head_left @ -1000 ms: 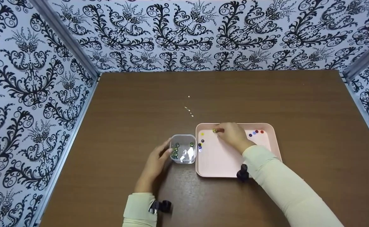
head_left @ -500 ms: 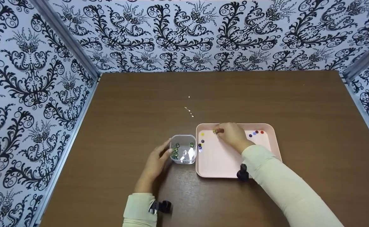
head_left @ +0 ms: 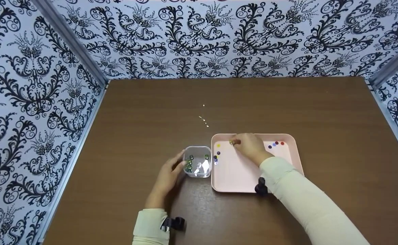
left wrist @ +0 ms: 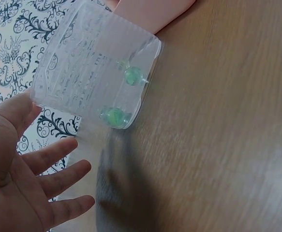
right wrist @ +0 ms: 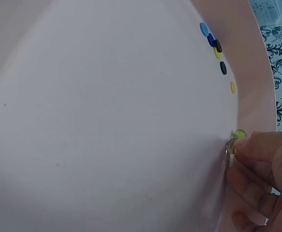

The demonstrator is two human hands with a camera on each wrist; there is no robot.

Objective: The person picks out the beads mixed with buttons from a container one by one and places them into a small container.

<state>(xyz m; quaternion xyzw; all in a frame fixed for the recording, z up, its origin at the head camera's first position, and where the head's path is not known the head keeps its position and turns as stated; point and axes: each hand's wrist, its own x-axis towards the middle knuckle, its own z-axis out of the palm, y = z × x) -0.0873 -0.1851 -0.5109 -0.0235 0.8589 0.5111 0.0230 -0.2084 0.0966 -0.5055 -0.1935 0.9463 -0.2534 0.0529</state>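
Note:
A clear plastic container [head_left: 199, 149] stands against the left side of a pink tray [head_left: 239, 183]. Several greenish glass marbles [head_left: 189, 165] lie in it. My left hand [head_left: 167, 173] touches the container's left side with thumb and forefinger; in the left wrist view its other fingers are straight and spread. Over the tray's far edge my right hand [head_left: 249, 145] pinches a clear glass marble [right wrist: 233, 146] between thumb and fingertips. Another round yellow-green piece of glass [right wrist: 240, 133] shows right beside it. Small round coloured buttons [right wrist: 223, 67] lie along the tray's wall.
More buttons, among them a red button [head_left: 282, 143], lie in the tray's far right corner. The tray and container stand on a brown wooden table [head_left: 151, 112]. Patterned walls [head_left: 199, 41] border it at the back and sides. Small light specks [head_left: 204, 119] show behind the container.
Both hands hold almost the same positions. The right hand keeps its fingers on the marble by the tray's far wall; the container and buttons stay where they were.

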